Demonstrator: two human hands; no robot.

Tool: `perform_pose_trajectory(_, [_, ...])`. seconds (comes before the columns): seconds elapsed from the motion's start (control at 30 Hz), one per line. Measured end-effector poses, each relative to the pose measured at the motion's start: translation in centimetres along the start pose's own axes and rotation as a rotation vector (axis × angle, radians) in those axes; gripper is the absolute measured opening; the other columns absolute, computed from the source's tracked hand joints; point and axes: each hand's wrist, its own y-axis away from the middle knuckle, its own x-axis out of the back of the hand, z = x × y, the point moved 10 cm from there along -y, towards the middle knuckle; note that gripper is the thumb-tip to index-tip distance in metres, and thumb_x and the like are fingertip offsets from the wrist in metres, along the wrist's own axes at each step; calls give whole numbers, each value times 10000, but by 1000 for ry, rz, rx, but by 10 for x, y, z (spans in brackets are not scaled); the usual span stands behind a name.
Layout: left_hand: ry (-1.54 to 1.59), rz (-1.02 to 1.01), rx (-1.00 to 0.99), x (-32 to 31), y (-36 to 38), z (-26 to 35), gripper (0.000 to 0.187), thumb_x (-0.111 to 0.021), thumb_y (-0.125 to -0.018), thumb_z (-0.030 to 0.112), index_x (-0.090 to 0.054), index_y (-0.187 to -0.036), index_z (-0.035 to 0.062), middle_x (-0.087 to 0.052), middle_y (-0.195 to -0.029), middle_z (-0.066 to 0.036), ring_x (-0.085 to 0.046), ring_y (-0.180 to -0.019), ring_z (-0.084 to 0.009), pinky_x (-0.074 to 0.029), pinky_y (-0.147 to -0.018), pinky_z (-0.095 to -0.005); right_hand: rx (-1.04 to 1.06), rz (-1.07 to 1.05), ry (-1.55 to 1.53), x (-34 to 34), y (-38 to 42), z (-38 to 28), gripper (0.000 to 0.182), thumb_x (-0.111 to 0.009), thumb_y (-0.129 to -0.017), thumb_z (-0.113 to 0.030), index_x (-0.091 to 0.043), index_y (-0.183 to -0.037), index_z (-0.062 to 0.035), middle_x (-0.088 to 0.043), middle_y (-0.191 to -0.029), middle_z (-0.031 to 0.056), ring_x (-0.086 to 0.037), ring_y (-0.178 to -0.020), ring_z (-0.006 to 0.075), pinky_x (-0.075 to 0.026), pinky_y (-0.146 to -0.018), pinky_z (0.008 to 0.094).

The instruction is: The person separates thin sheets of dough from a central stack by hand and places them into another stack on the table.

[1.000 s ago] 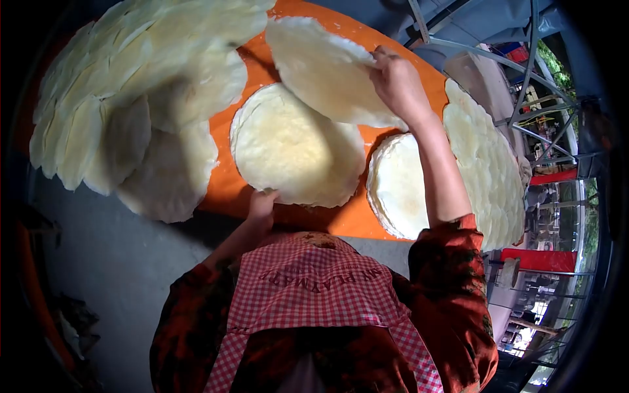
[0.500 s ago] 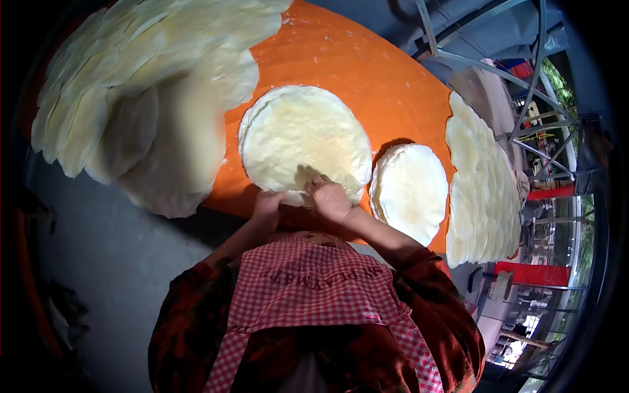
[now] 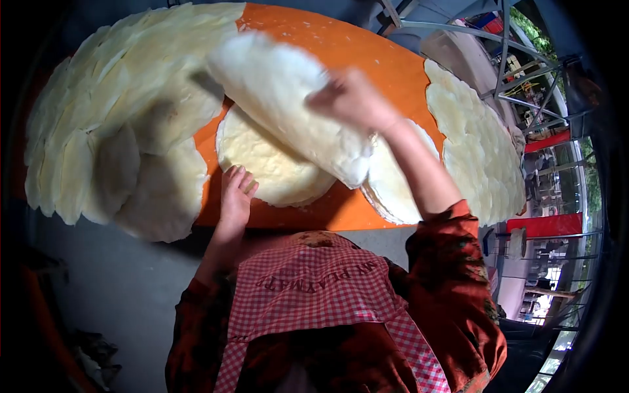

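Note:
A thin round flatbread [image 3: 275, 98] hangs raised and tilted above the table, with my right hand [image 3: 350, 101] gripping it at its far right side; hand and sheet are blurred by motion. Below it, partly covered, lies the middle stack of flatbreads [image 3: 262, 167]. My left hand [image 3: 238, 190] rests by the near left edge of that stack, fingers apart and nothing held in them. Just right of the raised sheet is a second stack of flatbreads [image 3: 393, 183], overlapped by my right forearm.
Overlapping flatbreads [image 3: 131, 52] cover the left part of the orange tabletop [image 3: 367, 46], some hanging over its near edge. Another overlapping spread of flatbreads [image 3: 468, 144] lies at the right end. Metal frame bars [image 3: 504, 59] stand beyond the right side.
My right hand has lifted a flatbread off the middle stack and swung it up and away from me. My left hand has shifted left and opened. The view has shifted slightly.

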Motion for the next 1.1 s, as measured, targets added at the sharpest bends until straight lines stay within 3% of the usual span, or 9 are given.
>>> perform_pose_trajectory(0.2, [292,-205,77,-44,6,20,484,-639,-886,286,-443,-1291,107,-505,-1299,-122,-451,-1232,-330,-411,-986,-546,-433,319,-609,21,27,92,381,-721,-815,-123,-597,-1108,87,-686,-970,169,-680,-833,213,-562,-770,341])
perform_pose_trajectory(0.4, [-110,-64,36,44,-49,-20,479,-638,-836,102,-487,-1271,-32,-583,-1191,-153,-593,-1064,-312,-507,-873,-460,-768,338,-1158,-200,70,340,380,-736,-758,-69,-620,-1073,109,-666,-1033,185,-649,-913,282,-520,-847,399])
perform_pose_trajectory(0.47, [-275,9,94,55,-43,-20,508,-618,-853,109,-448,-1314,-22,-546,-1247,-158,-558,-1124,-302,-499,-894,-460,-812,390,-1153,-208,93,321,380,-719,-771,-50,-604,-1102,96,-660,-1042,184,-641,-935,285,-517,-854,393])
perform_pose_trajectory(0.57, [-83,0,154,24,-29,-13,524,-591,-869,113,-412,-1346,-9,-502,-1298,-161,-518,-1176,-299,-484,-925,-457,-612,508,-1111,-180,94,283,429,-706,-793,-54,-548,-1172,69,-651,-1068,164,-638,-952,273,-514,-861,366])
perform_pose_trajectory(0.7, [-284,-263,-86,4,-30,11,533,-586,-879,118,-389,-1362,12,-484,-1318,-135,-500,-1190,-278,-440,-995,-421,-384,535,-651,-137,77,269,392,-616,-773,-4,-569,-1161,22,-671,-1003,147,-631,-922,214,-506,-830,333])
perform_pose_trajectory(0.77, [-884,-447,-428,-10,-45,29,522,-592,-874,100,-406,-1356,27,-494,-1311,-125,-501,-1187,-267,-443,-996,-410,-162,581,-613,-76,79,220,405,-593,-756,4,-579,-1161,2,-677,-986,140,-630,-919,199,-504,-820,331])
perform_pose_trajectory(0.87, [-741,-415,-424,-113,-15,43,464,-598,-880,91,-458,-1316,13,-544,-1253,-120,-523,-1151,-249,-451,-987,-383,-44,705,-500,26,120,196,470,-616,-756,-28,-585,-1223,-70,-684,-1011,106,-627,-952,188,-495,-849,350])
perform_pose_trajectory(0.9, [-142,-261,3,-156,-7,22,448,-595,-888,104,-468,-1304,0,-554,-1240,-122,-526,-1146,-246,-450,-987,-379,-99,770,-461,67,149,191,463,-615,-741,-10,-584,-1203,-23,-676,-1052,173,-630,-999,241,-488,-886,362])
perform_pose_trajectory(1.1, [-265,-566,200,-350,37,-39,455,-545,-886,69,-452,-1324,-14,-525,-1251,-128,-541,-1114,-255,-439,-981,-351,-93,1127,-875,161,314,257,398,-626,-826,-15,-513,-1199,59,-641,-1082,175,-646,-918,232,-534,-820,341])
